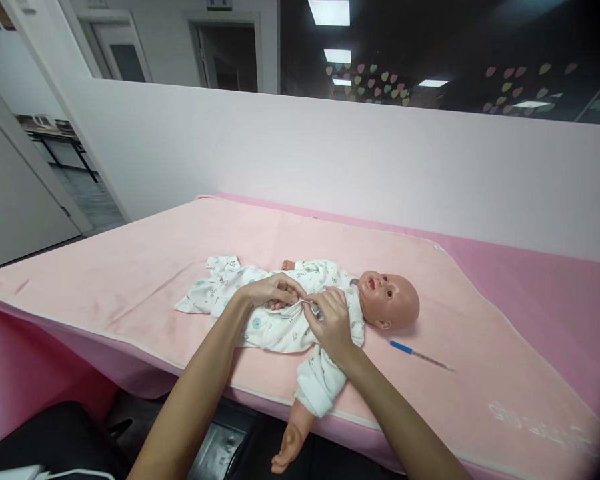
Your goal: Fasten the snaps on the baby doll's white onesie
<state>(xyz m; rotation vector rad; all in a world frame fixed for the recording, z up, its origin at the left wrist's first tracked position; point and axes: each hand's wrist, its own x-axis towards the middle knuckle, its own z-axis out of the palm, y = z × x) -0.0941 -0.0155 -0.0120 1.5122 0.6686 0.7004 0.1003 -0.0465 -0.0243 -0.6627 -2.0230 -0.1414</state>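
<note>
On the table lies a baby doll (397, 300) on its back, its head to the right. It wears a white printed romper (285, 333) with a round turquoise button low on the front. My left hand (275, 291) is bent over the doll's belly, its fingertips pinching the edge of the romper's front. Close against it, my right hand (333, 317) pinches the same cloth edge at the chest. The doll's near arm (297, 430) hangs over the table's front edge, its sleeve bunched up. What lies beneath my fingers is hidden.
A thermometer with a blue cap (403, 347) lies right of the doll, below its head. A pale pink blanket (145, 267) covers the table over a darker pink cloth (555, 293). A white half wall (380, 173) stands behind. Below the front edge is a dark chair.
</note>
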